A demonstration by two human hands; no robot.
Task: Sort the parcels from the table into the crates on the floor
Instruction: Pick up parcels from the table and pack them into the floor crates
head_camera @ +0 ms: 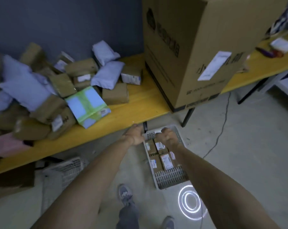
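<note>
Two hands reach down to the far rim of one white crate (171,177) on the floor. The right hand (168,138) is over the middle of that rim, its grip curled tight around something white; whether that is the rim or a parcel cannot be told. The left hand (135,135) lies at the crate's far-left corner with its fingers hidden, so its grip cannot be told either.

Inside the crate about six small brown labelled parcels (164,161) lie flat, packed side by side, with part of the far row hidden by the right hand. A second white crate (63,169) stands well to the left of the first.

Beyond the crate runs one yellow tabletop (140,103). Up and left of the crate it carries a heap of brown parcels (115,95), too blurred to count, at least four grey soft bags (106,75), one green-and-white package (87,105) and one pink parcel (7,146). One big carton (197,55) stands on the tabletop straight beyond the crate.
</note>
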